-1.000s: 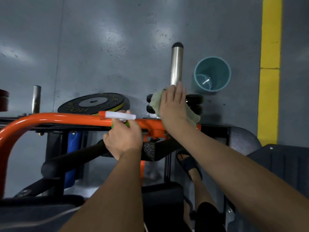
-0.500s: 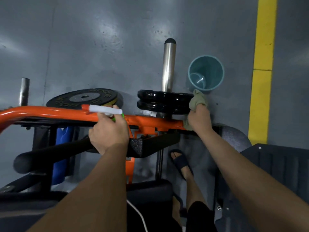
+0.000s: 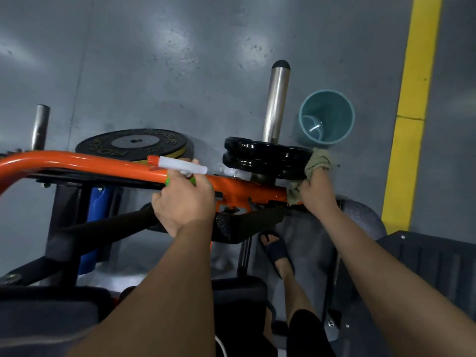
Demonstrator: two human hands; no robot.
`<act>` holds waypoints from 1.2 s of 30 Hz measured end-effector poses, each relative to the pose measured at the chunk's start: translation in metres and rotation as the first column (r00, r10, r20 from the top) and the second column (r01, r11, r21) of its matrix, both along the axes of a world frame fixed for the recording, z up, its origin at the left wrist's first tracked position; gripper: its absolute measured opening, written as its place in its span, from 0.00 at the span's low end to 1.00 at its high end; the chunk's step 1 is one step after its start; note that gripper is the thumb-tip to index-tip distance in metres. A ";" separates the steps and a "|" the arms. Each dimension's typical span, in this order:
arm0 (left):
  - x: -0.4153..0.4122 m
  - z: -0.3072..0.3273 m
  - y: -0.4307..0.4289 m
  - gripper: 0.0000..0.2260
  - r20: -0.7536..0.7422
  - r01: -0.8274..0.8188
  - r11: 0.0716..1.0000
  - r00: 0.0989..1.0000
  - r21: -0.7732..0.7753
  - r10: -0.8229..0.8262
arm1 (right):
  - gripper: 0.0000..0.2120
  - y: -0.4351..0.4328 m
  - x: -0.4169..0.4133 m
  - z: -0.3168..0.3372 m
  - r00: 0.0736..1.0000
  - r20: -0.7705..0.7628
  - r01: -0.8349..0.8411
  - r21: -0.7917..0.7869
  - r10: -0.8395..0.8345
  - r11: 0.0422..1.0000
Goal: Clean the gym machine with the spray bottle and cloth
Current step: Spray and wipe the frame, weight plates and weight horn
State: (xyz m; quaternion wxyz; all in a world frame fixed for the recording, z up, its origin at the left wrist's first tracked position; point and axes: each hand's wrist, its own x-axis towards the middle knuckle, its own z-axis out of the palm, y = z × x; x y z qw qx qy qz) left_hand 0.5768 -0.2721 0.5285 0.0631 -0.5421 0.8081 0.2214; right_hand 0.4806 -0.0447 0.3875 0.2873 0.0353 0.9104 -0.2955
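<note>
We see the left hand (image 3: 184, 202) with its fingers curled round the spray bottle (image 3: 180, 167), back of the hand toward us. The bottle's white head sticks out above the knuckles, with the orange nozzle pointing left and a bit of green showing just under the head. The bottle body is hidden by the hand. It sits right over the orange bar of the gym machine (image 3: 64, 161), but we cannot tell whether it touches the bar.

The right hand (image 3: 318, 191) grips the cloth (image 3: 318, 161), a bunched olive-grey rag. The cloth is pressed against the right edge of the two stacked black weight plates (image 3: 265, 157). Its lower end hangs by the right end of the orange bar. The fingers are hidden under the cloth.

The plates sit on a steel sleeve (image 3: 275, 104) with a black cap. A teal bucket (image 3: 340, 119) stands on the grey floor (image 3: 180, 60) just right of the sleeve, near the cloth. There is something pale inside it, but we can't make out what.

A black bumper plate (image 3: 134, 144) lies flat on the floor behind the orange bar, left of the stacked plates. A second steel post (image 3: 40, 127) is at far left, and a yellow line (image 3: 412, 99) runs along the floor at right. A black padded lever (image 3: 103, 228) runs below the left hand. A foot in a dark sandal (image 3: 277, 249) is on the floor between the arms.
</note>
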 end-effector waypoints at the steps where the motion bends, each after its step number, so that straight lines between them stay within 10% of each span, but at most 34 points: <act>1: 0.000 0.000 0.000 0.17 -0.001 -0.006 1.000 1.000 0.004 0.006 | 0.17 0.004 0.002 0.001 0.996 -0.007 -0.084 -0.016 0.084 0.996; 5: 0.001 -0.003 -0.001 0.15 -0.004 -0.017 1.000 1.000 0.008 0.017 | 0.39 0.009 -0.006 0.009 0.947 -0.194 -0.272 -0.062 0.256 0.960; 13: 0.001 -0.004 -0.004 0.16 0.009 -0.018 1.000 1.000 0.014 0.018 | 0.48 0.007 -0.070 0.025 0.800 -0.062 -0.590 0.099 0.596 0.802; 20: 0.002 -0.012 -0.005 0.19 0.002 -0.004 1.000 1.000 -0.021 0.004 | 0.60 0.002 -0.063 0.013 0.811 -0.086 -0.566 0.132 0.578 0.814; 36: -0.002 0.000 -0.004 0.14 -0.007 -0.013 0.999 1.000 0.037 0.013 | 0.35 -0.132 -0.024 0.070 0.590 -0.091 -0.621 0.584 0.802 0.523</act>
